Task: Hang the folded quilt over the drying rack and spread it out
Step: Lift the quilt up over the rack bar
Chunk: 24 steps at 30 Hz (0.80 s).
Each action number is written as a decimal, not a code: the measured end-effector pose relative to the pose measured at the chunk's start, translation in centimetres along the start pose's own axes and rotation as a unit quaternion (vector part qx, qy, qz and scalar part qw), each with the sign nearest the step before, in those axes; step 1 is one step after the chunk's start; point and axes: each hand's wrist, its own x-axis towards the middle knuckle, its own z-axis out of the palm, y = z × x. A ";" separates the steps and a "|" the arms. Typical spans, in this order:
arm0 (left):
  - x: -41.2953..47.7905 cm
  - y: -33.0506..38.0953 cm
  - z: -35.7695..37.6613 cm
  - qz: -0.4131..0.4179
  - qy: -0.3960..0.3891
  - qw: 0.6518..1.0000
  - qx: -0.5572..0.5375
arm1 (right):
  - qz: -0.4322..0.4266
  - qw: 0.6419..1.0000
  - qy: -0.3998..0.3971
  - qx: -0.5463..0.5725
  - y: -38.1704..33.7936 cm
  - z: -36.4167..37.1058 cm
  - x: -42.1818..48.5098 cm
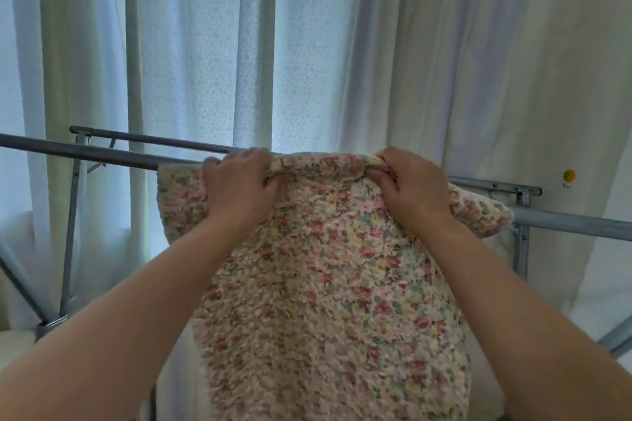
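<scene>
Both hands, left [239, 186] and right [415, 190], grasp the quilt [328, 284] by its fold, apart, so it straddles the rack's bar [102, 155] evenly.

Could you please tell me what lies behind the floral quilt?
Two grey bars of the drying rack pass behind the quilt, showing on either side; their middle stretch is covered. The left hand and right hand grip its top fold. White curtains hang beyond.

Close head view toward drying rack [102, 154]
</scene>
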 end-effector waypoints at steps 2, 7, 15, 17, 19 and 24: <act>0.9 0.9 -0.3 0.040 0.015 0.999 0.010 | -0.004 1.000 0.025 -0.013 1.1 -0.1 -0.3; 4.1 2.1 -1.0 0.101 0.059 0.992 0.049 | -0.010 0.995 0.086 -0.044 2.4 -0.5 1.5; 11.1 3.2 -1.4 0.094 0.098 0.990 0.043 | -0.059 0.978 0.131 -0.154 4.1 -1.3 9.2; 13.2 3.1 -1.4 0.094 0.118 0.988 0.035 | -0.071 0.971 0.139 -0.183 4.8 -1.6 11.8; 15.7 3.2 -1.3 0.091 0.122 0.988 0.034 | -0.081 0.965 0.146 -0.202 5.4 -1.7 14.7; 20.1 3.5 1.0 0.070 0.082 0.993 0.050 | -0.031 0.958 0.116 -0.259 6.5 0.6 19.4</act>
